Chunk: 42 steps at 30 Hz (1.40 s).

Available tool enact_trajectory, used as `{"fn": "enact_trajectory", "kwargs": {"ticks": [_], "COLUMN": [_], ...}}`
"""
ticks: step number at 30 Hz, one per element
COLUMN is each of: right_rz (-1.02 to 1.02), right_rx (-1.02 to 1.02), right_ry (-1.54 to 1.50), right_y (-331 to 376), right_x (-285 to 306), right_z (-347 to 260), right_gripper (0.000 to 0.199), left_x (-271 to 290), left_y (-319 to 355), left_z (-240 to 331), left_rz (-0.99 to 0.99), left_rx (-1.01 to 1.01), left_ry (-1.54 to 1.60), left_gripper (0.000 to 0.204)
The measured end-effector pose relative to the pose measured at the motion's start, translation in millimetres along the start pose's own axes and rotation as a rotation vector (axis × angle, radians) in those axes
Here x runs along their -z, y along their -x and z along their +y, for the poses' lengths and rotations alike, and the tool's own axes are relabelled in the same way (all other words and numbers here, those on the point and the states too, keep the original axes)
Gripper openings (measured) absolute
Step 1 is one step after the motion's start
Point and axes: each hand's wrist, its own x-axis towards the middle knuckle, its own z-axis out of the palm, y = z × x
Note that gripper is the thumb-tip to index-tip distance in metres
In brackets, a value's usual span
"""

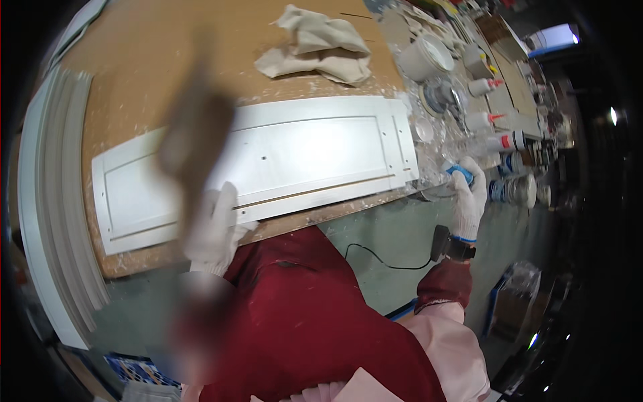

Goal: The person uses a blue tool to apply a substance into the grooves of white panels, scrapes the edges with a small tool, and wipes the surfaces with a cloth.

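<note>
White panel on the worktop, R hand w/ smth blue

So the white framed panel [321, 151] is lying flat on the brown worktop [144, 70], mid-frame & tilted a bit, right end higher. Gloved left hand [216, 231] is at its lower edge, left of ctr. Can't tell if that grip is closed or loose tbh, bc a blurry brown streak [199, 130] covers part of the view there. Gloved right hand [471, 201], right side of the pic, has its fingers closed round a small blue item [461, 175], just off the panel's right end. Can't make out exactly what it is, sry.

Other stuff: crumpled beige cloth [325, 50] up top, white tub [426, 58] upper right, red-tipped squeeze bottles [477, 121] below it, stack of pale boards [57, 201] far L.
</note>
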Motion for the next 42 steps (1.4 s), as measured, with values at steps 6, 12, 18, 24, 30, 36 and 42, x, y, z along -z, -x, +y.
{"fn": "enact_trajectory", "kwargs": {"ticks": [6,12,18,24,30,36,42], "right_rz": [-0.037,0.010,-0.205,-0.198,-0.245,-0.078,-0.215], "right_rx": [-0.026,0.232,-0.002,0.219,0.211,0.205,0.080], "right_ry": [0.089,0.345,0.601,0.765,0.745,0.540,0.459], "right_y": [-39,-87,-106,-112,-119,-119,-131], "right_x": [14,-26,-46,-49,-48,-56,-84], "right_z": [23,35,37,53,57,31,17], "right_gripper": [0.042,0.040,0.038,0.039,0.037,0.038,0.037], "left_x": [5,4,5,5,6,5,7], "left_y": [-5,0,3,3,2,1,-1], "left_z": [2,3,4,6,6,6,7], "left_rz": [-0.083,-0.109,-0.148,-0.157,-0.161,-0.137,-0.147], "left_rx": [0.037,0.044,0.101,0.133,0.120,0.089,0.097], "left_ry": [0.009,-0.116,-0.120,-0.110,-0.141,-0.114,-0.111], "left_gripper": [0.074,0.075,0.076,0.075,0.076,0.075,0.073]}}
